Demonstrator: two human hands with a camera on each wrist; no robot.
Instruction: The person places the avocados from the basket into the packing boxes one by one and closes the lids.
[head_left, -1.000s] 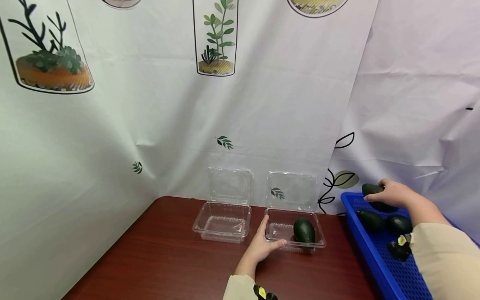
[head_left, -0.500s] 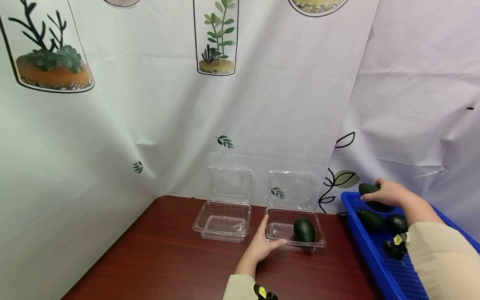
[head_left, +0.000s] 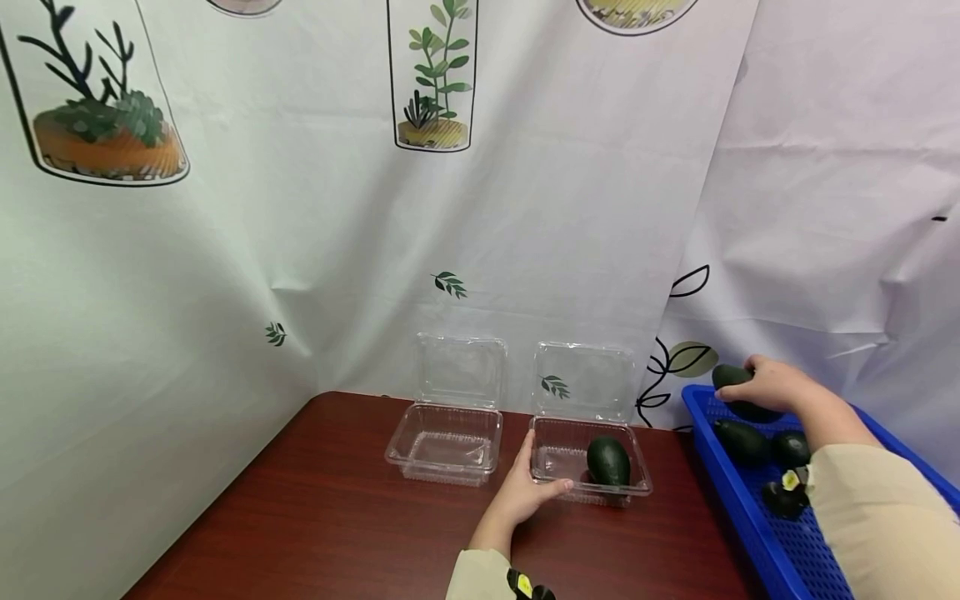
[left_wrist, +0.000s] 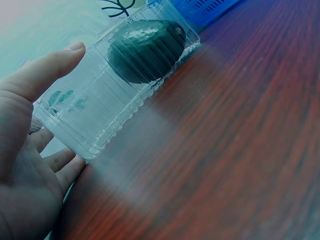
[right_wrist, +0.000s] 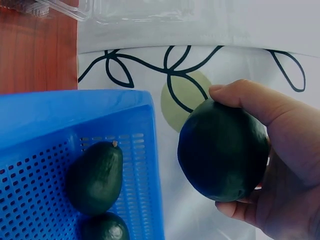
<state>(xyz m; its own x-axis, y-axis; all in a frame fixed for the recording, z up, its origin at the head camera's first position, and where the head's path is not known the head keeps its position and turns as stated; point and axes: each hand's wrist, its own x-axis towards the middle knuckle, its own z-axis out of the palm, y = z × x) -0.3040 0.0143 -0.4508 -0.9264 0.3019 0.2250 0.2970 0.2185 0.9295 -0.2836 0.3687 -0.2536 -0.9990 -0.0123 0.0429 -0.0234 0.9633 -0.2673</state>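
Above the far end of the blue basket, my right hand grips a dark green avocado, thumb on one side and fingers on the other. More avocados lie in the basket below it. My left hand rests at the near left corner of the right-hand clear plastic clamshell container, thumb and fingers spread about the corner. That container's lid stands up at the back. Inside its right half sits one avocado, seen through the wall in the left wrist view.
A second clamshell container with raised lid stands left of the first, with no avocado inside. Both stand on a reddish-brown wooden table. A printed white cloth hangs close behind and along the left. The basket borders the table's right side.
My right hand, with the avocado in it, has drifted slightly left above the basket. The left hand and both containers have stayed put.
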